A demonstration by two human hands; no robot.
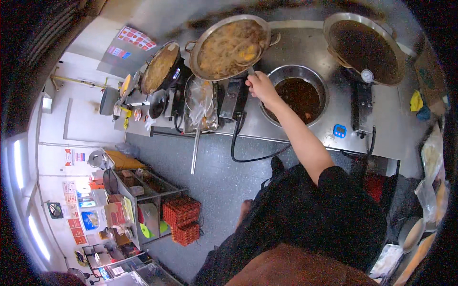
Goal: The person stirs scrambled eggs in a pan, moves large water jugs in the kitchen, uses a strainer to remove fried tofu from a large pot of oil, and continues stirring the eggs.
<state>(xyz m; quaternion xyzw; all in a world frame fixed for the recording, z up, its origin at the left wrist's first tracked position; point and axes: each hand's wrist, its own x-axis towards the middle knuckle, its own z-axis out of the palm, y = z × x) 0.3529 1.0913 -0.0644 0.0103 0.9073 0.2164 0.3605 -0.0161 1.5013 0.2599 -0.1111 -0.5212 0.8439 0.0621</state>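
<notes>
My right hand [263, 89] grips the handle [251, 70] of a round skimmer over the large two-handled pan [194, 60] at the back of the counter. Golden pieces [248, 53] sit in the skimmer, amid bubbling, foaming oil [222, 44]. Below my forearm is a round metal pot [323, 96] set into the counter, with dark oil in it. What appears to be my left hand [245, 211] hangs low beside my dark clothing; its fingers are not clear.
Left of the pan, a long-handled strainer [198, 143] rests over a tray [211, 123], its handle jutting past the counter edge. Another pan [161, 69] holds foaming oil. At right stand a dark-oil pan [361, 46] with a thermometer [367, 75] and a blue timer [339, 131]. A black hose [234, 143] loops down.
</notes>
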